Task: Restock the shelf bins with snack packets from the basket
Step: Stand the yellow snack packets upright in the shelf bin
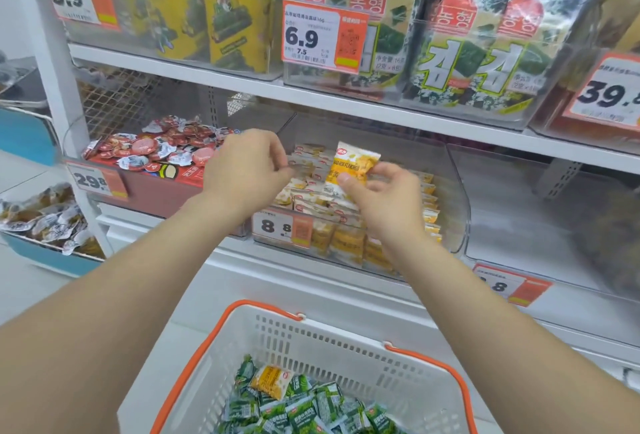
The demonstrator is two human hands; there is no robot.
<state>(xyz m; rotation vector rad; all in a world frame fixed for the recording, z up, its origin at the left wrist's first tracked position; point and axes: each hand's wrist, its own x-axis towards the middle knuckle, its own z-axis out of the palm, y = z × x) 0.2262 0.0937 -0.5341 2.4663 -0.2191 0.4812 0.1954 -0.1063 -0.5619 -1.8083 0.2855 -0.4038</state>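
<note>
My right hand (384, 201) pinches a yellow snack packet (356, 163) upright over the clear shelf bin (457, 198), which holds several matching yellow packets (346, 239). Beside that bin's left wall, my left hand (247, 170) has its fingertips curled together; whether they pinch something is too blurred to tell. Below, the white basket (346, 333) with orange handles holds several green packets (304, 409) and one yellow packet (272, 376).
A red bin of small sealed cups (166, 146) stands to the left of the yellow bin. A clear bin (519, 225) to the right shows only a dark blurred shape at its far side. The shelf above carries seaweed packs (478, 52) behind price tags.
</note>
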